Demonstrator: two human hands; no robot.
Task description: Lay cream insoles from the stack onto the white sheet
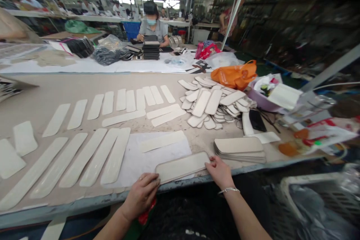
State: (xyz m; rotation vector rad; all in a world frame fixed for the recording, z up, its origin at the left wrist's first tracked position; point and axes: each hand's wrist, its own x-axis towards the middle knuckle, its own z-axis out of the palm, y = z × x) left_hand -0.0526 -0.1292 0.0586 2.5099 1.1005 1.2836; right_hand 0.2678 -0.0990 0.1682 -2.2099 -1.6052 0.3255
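Left hand: the left hand (142,194) grips the left end of a pale strip (182,166), fingers curled over its end at the near edge of the surface (50,90)
Right hand: the right hand (220,171) pinches the strip's right end, thumb on top, a bracelet (229,190) on the wrist
Strip: lies flat and slightly slanted, partly on a white sheet (157,155) and partly past it, just at the near edge
Slip risk: the strip sits so close to the edge that a loose grip at either end could let it tip off toward the dark floor below
Stack nearby: a neat stack (240,149) of like pieces lies just right of the right hand; a sideways sweep of that wrist could knock it askew
Row at left: long strips (84,157) lie side by side, near the left hand; dragging the held strip left could shift them out of line
Heap behind: a loose heap (213,103) of small pieces lies toward the far right, well apart from both hands
Other person: a co-worker (153,26) sits at the far side by a dark stack (151,48), well away
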